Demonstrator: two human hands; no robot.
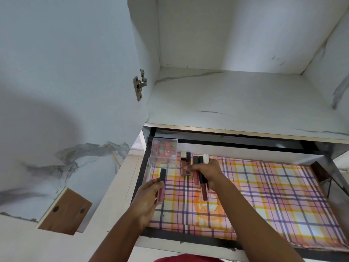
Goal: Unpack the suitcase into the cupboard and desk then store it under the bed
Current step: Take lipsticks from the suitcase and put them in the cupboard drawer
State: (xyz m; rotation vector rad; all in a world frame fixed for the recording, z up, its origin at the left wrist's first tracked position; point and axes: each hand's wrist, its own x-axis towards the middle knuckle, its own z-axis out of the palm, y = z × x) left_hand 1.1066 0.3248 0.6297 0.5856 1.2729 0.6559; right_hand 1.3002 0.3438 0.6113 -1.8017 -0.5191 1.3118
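Observation:
A pulled-out cupboard drawer (188,238) is lined with pink, yellow and purple checked paper (264,195). My left hand (149,197) holds one lip gloss tube (162,184) with a black cap over the drawer's left side. My right hand (207,172) grips a bunch of lip gloss tubes (202,178), black and white caps pointing away from me. Two more tubes (185,163) lie on the liner just beyond my right fingers. A clear plastic box (164,150) with reddish items sits in the drawer's far left corner.
Above the drawer is a white marble-look cupboard shelf (236,99). The cupboard door (66,72) stands at the left on a metal hinge (140,85). A wooden block (65,211) sticks out at lower left. A red garment (185,259) shows at the bottom edge.

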